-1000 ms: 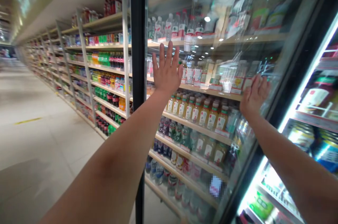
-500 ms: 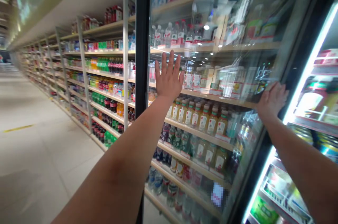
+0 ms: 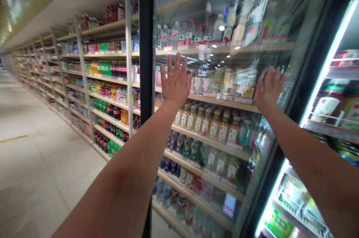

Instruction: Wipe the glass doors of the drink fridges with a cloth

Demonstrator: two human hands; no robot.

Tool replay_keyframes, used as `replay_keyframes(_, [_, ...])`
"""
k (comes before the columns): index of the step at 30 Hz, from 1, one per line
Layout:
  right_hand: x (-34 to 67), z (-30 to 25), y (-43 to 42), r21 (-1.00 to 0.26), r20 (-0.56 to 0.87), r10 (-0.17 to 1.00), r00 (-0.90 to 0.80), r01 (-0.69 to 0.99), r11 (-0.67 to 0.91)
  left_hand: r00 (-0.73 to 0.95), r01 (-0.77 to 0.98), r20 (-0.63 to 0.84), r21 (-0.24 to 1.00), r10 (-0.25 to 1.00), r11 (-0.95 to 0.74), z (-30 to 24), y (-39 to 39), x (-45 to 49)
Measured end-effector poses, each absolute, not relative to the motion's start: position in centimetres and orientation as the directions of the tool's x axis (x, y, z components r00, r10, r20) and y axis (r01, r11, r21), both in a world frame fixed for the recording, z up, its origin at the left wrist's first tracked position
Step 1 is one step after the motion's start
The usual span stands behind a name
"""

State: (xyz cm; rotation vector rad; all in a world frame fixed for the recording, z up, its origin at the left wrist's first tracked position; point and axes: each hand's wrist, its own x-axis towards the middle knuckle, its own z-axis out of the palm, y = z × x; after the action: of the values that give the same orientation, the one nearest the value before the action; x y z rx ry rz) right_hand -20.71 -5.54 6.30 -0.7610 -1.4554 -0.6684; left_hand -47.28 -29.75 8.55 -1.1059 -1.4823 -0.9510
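Observation:
A tall glass door (image 3: 210, 116) in a black frame stands swung open in front of me. My left hand (image 3: 175, 85) lies flat against its glass near the left frame, fingers spread and holding nothing. Farther right, my right hand (image 3: 269, 88) is against the same pane, near the right frame (image 3: 305, 81). Its fingers are bent a little and blurred. A pale patch shows beside them; I cannot tell whether it is a held thing or a reflection. Through the glass, yellow drink bottles (image 3: 214, 124) stand in a row below my hands.
A lit cooler with shelves of drinks (image 3: 327, 103) is at the right, behind the door's edge. Long drink shelves (image 3: 108, 77) run away to the left along a pale tiled floor (image 3: 42, 155). Ceiling lights reflect in the glass.
My right hand has moved left and slightly up, from the right frame onto the glass. My left hand stays at its place on the door. The view has shifted slightly.

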Motion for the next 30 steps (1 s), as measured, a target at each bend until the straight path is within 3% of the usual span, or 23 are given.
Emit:
replay_keyframes(6, [-24.3,3.9,-10.8,0.219,0.951,-0.003,-0.311,0.661,0.718,-0.087,0.967,0.981,0.041,0.172,0.252,8.6,-29.6,-47.4])
replay_keyframes(13, [-27.0,6.8,-12.8,0.157,0.972,0.0,-0.233,0.657,0.737,-0.089,0.965,0.979,0.04,0.182,0.259,8.7,-29.6,-47.4])
replay_keyframes(18, [-29.4,6.3,-15.0,0.378,0.878,-0.087,-0.471,0.571,0.729,-0.139,0.97,0.963,0.086,0.229,0.226,8.8,-29.5,-47.4])
replay_keyframes(23, [-32.2,8.1,-17.0,0.26,0.937,-0.041,-0.348,0.613,0.746,-0.137,0.973,0.965,0.088,0.224,0.214,8.8,-29.3,-47.6])
replay_keyframes(28, [-34.1,5.9,-18.7,0.493,0.801,-0.157,-0.578,0.488,0.72,-0.106,0.973,0.972,0.058,0.21,0.223,8.7,-29.2,-47.9])
replay_keyframes(30, [-33.9,6.6,-18.5,0.528,0.771,-0.176,-0.612,0.458,0.716,-0.09,0.976,0.976,0.047,0.198,0.211,8.6,-29.1,-48.1])
